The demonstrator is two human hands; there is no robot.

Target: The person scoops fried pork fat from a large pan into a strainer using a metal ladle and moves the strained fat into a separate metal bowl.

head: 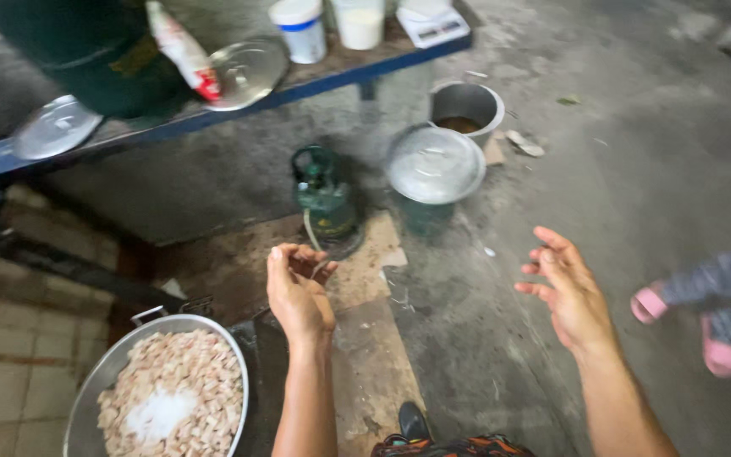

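My left hand [298, 292] hovers over the floor with its fingers curled loosely and nothing in it, just right of a big metal pan [103, 377] full of pale cubed pieces with a white heap on top. My right hand [570, 292] is held out to the right, fingers spread, empty, above bare concrete. A small green gas cylinder [325, 196] stands ahead of my left hand with a hose running from it. Beyond it is a pot with a shiny metal lid [435, 165].
An open steel pot [467, 106] stands further back. A blue bench [315, 80] carries a dark green drum, metal lids, white tubs, a bottle and a scale. Another person's feet in pink sandals [649, 303] are at the right. Tiles lie at the left.
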